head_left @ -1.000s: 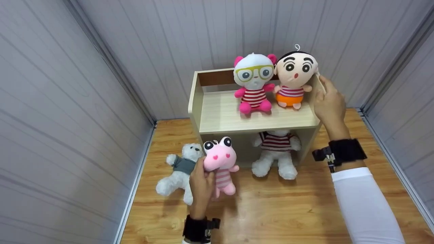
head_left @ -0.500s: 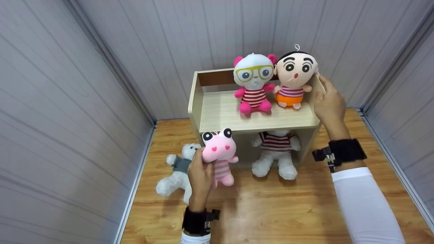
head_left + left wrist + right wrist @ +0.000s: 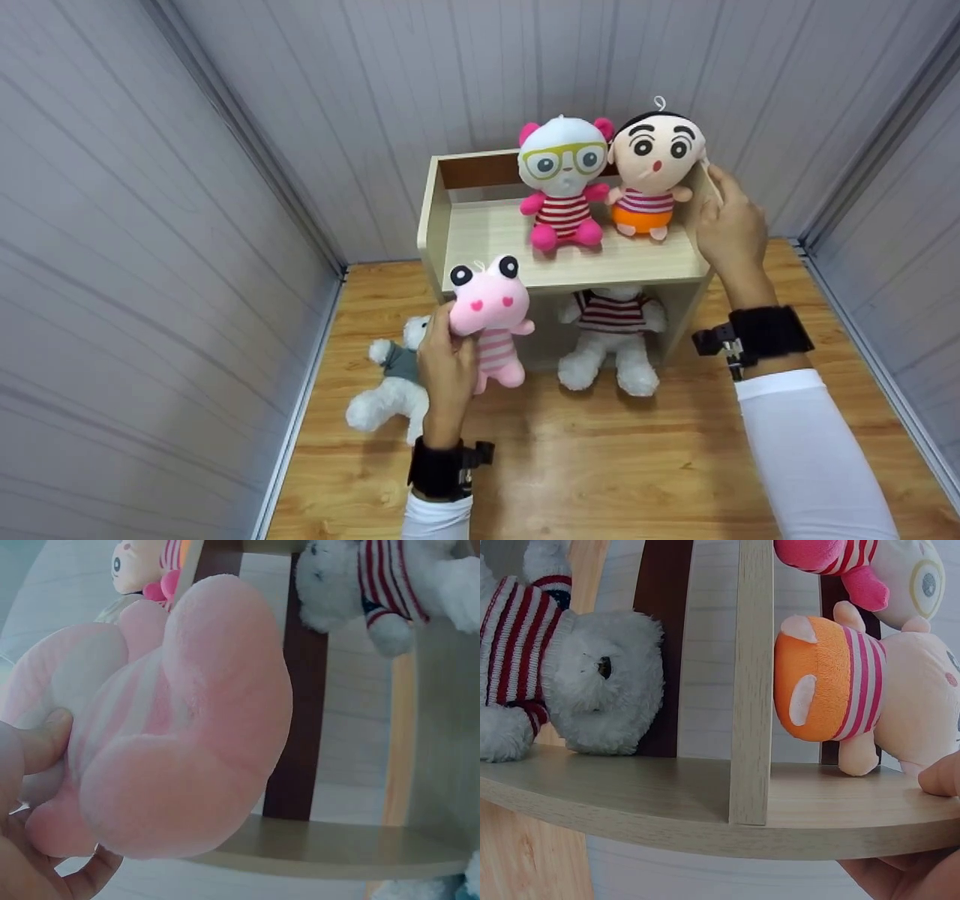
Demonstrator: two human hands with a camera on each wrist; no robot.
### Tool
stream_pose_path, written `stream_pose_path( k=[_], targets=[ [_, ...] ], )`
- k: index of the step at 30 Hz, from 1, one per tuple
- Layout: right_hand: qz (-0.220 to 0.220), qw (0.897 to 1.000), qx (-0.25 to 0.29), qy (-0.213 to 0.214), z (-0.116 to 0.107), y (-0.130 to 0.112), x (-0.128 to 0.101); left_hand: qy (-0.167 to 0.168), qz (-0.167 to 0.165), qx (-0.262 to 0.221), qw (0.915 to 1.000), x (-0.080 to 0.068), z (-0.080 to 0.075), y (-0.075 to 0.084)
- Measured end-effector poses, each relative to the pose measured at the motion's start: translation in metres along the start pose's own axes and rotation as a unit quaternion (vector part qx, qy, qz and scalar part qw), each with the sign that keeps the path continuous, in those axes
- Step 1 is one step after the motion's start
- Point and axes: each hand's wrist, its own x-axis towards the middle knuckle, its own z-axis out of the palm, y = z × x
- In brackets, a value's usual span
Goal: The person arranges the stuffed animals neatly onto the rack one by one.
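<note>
My left hand (image 3: 448,371) grips a pink plush toy (image 3: 491,304) by the side of its head. The toy has bulging black-and-white eyes, heart-shaped nostrils and a striped body. It hangs upright in front of the small wooden shelf (image 3: 480,232), its head overlapping the upper board's front edge in the head view. In the left wrist view my thumb (image 3: 46,741) presses into the plush. My right hand (image 3: 731,229) pinches the top of the shelf's right side panel (image 3: 840,836), thumb inside and fingers outside. Beside that thumb sits a black-haired doll (image 3: 652,154) in orange shorts.
A panda plush (image 3: 564,161) with yellow glasses sits left of the doll on the upper board. Below, a white bear (image 3: 611,341) in a striped sweater sits in the lower compartment. Another white bear (image 3: 386,397) in a grey-green shirt lies on the floor, partly behind my left hand.
My left hand has raised the pink plush toy from low in front of the lower compartment to the upper board's front edge. The right hand keeps its grip on the side panel.
</note>
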Motion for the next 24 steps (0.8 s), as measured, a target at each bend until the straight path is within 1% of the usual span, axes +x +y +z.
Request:
stream_pose_path(
  k=[4,8,16,20,24],
  targets=[
    [0.001,1.000,0.002,0.001,-0.001,0.000,0.000,0.004,0.008,-0.015,0.9999,0.007,0.002,0.007],
    [0.003,1.000,0.001,-0.003,-0.001,0.001,0.001,0.014,0.015,-0.018,0.9996,0.013,0.003,0.010],
    [0.012,1.000,-0.003,-0.012,-0.001,0.000,0.001,0.018,0.008,-0.020,0.9996,0.021,0.004,0.017],
    [0.010,1.000,-0.003,-0.007,-0.001,0.000,0.001,0.018,0.006,-0.024,0.9995,0.024,0.004,0.020],
    [0.006,1.000,-0.004,0.002,0.000,0.000,0.000,0.015,0.013,-0.021,0.9996,0.027,0.006,0.022]
  ],
)
